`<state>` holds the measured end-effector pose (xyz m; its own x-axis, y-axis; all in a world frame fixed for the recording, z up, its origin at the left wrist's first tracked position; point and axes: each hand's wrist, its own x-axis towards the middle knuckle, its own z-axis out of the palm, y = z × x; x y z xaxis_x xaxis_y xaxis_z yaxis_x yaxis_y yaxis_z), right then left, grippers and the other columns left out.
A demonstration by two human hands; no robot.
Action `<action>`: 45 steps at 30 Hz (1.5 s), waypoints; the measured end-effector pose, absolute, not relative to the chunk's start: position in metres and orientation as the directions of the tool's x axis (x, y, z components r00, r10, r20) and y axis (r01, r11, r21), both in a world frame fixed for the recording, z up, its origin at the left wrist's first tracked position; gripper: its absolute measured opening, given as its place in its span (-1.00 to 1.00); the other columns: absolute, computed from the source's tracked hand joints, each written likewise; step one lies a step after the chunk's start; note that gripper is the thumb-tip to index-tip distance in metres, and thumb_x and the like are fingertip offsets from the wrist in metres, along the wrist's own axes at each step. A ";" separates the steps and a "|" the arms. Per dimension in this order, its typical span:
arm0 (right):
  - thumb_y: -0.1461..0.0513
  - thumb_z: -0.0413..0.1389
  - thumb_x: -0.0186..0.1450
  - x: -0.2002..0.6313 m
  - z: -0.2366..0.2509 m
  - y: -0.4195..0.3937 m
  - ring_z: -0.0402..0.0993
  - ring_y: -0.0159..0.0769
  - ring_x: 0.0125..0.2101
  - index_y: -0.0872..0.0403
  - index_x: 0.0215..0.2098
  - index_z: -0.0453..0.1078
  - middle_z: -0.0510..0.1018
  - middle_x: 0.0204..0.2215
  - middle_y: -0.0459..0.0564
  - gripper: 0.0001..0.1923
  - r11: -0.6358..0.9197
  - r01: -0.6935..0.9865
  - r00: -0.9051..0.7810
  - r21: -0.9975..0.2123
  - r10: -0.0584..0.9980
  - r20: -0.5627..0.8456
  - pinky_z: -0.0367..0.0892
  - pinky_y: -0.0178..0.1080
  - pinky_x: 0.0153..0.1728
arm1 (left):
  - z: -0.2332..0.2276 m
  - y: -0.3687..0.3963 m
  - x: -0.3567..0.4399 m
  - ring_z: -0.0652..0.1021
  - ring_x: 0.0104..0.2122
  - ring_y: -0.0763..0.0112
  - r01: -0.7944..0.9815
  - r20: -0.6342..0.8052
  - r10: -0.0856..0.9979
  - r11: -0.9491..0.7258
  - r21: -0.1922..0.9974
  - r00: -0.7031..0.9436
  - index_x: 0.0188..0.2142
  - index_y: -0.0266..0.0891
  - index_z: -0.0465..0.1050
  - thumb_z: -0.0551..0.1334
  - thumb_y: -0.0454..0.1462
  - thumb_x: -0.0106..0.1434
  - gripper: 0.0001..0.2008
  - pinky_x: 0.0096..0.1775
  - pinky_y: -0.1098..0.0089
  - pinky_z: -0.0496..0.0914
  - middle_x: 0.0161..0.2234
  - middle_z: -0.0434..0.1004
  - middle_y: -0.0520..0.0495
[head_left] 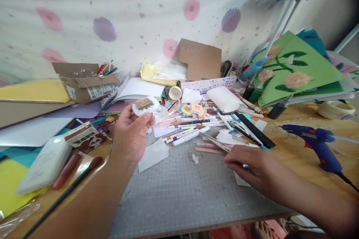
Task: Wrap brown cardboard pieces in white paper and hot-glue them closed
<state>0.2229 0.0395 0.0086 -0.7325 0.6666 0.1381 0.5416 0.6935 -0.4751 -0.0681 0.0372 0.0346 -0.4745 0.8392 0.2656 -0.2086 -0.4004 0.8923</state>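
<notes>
Head view shows our left hand (129, 134) raised over the far left of the grey mat (179, 190), fingers pinched shut on a small white disc (145, 105) with a brown patch on top. Our right hand (254, 166) lies flat, fingers curled over what may be scissors (215, 143); the grip is blurred, so we cannot tell if it holds them. Keeping the disc level and pinched by its rim would leave the patch undisturbed. We count one disc, one blue glue gun (318, 145) at right, and one open box (85, 82) far left.
</notes>
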 end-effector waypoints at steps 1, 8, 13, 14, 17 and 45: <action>0.29 -0.04 0.30 0.220 0.008 0.042 0.41 -0.33 -0.39 0.03 -0.36 0.37 0.48 -0.42 -0.05 -0.84 0.685 0.559 -0.728 -0.468 0.675 0.117 0.29 -0.28 -0.37 | 0.029 0.037 -0.066 0.48 -0.47 0.55 -0.215 0.254 0.846 -0.387 0.897 -0.468 -0.20 -0.17 0.45 0.33 -0.37 -0.01 -0.68 -0.34 0.46 0.41 -0.38 0.53 0.07; 0.22 -0.06 0.31 0.245 0.003 0.068 0.47 -0.22 -0.32 0.02 -0.29 0.43 0.54 -0.35 0.01 -0.78 0.590 0.683 -0.593 -0.431 0.792 0.144 0.34 -0.20 -0.30 | 0.017 0.038 -0.074 0.51 -0.32 0.42 -0.158 0.234 0.848 -0.344 0.925 -0.476 -0.21 -0.14 0.47 0.36 -0.38 -0.06 -0.64 -0.29 0.45 0.43 -0.28 0.54 0.03; 0.16 0.00 0.26 0.260 0.000 0.082 0.49 -0.20 -0.37 0.03 -0.32 0.44 0.56 -0.37 0.02 -0.80 0.479 0.755 -0.440 -0.448 0.877 0.195 0.37 -0.20 -0.36 | 0.017 0.032 -0.075 0.51 -0.27 0.42 -0.152 0.167 0.897 -0.247 0.957 -0.409 -0.17 -0.11 0.46 0.32 -0.33 0.03 -0.67 -0.25 0.46 0.43 -0.20 0.53 0.02; 0.17 0.00 0.26 0.259 0.000 0.084 0.49 -0.21 -0.38 0.04 -0.32 0.44 0.56 -0.37 0.02 -0.81 0.475 0.756 -0.437 -0.451 0.879 0.193 0.37 -0.20 -0.36 | 0.018 0.028 -0.073 0.51 -0.21 0.37 -0.080 0.160 0.928 -0.198 0.977 -0.337 -0.12 -0.08 0.43 0.31 -0.33 0.03 -0.62 -0.21 0.44 0.42 -0.16 0.53 0.01; 0.21 0.00 0.26 0.252 0.004 0.089 0.47 -0.25 -0.40 0.05 -0.31 0.44 0.55 -0.39 0.01 -0.82 0.493 0.752 -0.464 -0.436 0.867 0.181 0.36 -0.22 -0.38 | 0.022 0.012 -0.067 0.51 -0.14 0.19 0.307 0.061 0.959 -0.149 0.940 0.277 -0.08 -0.01 0.43 0.40 -0.28 -0.13 -0.46 -0.10 0.28 0.39 -0.13 0.53 -0.01; 0.20 0.15 0.12 0.272 -0.007 0.058 0.50 -0.23 -0.28 -0.01 -0.06 0.39 0.57 -0.21 -0.02 -0.61 0.486 0.788 -0.492 -0.379 0.866 0.090 0.40 -0.23 -0.26 | 0.018 0.000 -0.055 0.53 -0.11 0.19 0.575 -0.015 0.744 -0.503 0.646 0.668 0.01 0.08 0.36 0.36 -0.05 -0.10 -0.39 -0.09 0.38 0.38 -0.07 0.53 0.02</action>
